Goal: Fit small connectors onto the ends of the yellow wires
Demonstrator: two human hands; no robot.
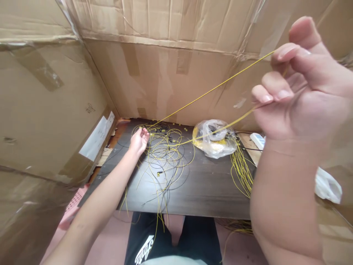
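My right hand (300, 88) is raised close to the camera, fingers curled and pinched on a thin yellow wire (215, 88). The wire runs down in two strands, one toward my left hand and one toward a clear plastic bag (215, 138) on the table. My left hand (140, 140) reaches out over the far left of the dark table (204, 191), fingers curled at the end of the wire, beside a loose tangle of yellow and black wires (165, 154).
Taped cardboard walls (165, 73) close in the table on the left, back and right. A bundle of yellow wires (242, 171) hangs off the right edge. A white object (257, 140) and white plastic (328, 186) lie at right. My black shorts (176, 243) show below.
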